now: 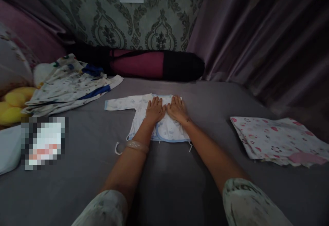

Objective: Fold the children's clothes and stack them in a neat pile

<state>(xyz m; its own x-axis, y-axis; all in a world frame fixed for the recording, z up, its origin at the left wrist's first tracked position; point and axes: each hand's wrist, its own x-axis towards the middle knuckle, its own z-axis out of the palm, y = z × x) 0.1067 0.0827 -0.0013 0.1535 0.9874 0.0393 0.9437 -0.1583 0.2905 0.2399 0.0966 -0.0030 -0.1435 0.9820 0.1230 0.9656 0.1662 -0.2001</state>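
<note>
A small white baby shirt (169,130) with blue edging and a faint blue print lies on the grey sheet. Its left-side sleeve stretches out flat, while no sleeve shows sticking out on the right side. White tie strings hang from its lower hem. My left hand (156,109) rests flat on the upper middle of the shirt, fingers pointing away from me. Beside it, my right hand (177,109) lies flat near the collar and right edge, thumbs close together. Both hands are open and hide part of the front.
Folded white cloth with pink hearts and flowers (275,137) lies at right. At left are a rumpled printed garment with blue trim (74,85), a yellow plush item (15,104) and a blurred-out object (46,143). A long black and magenta bag (138,65) lies along the wall.
</note>
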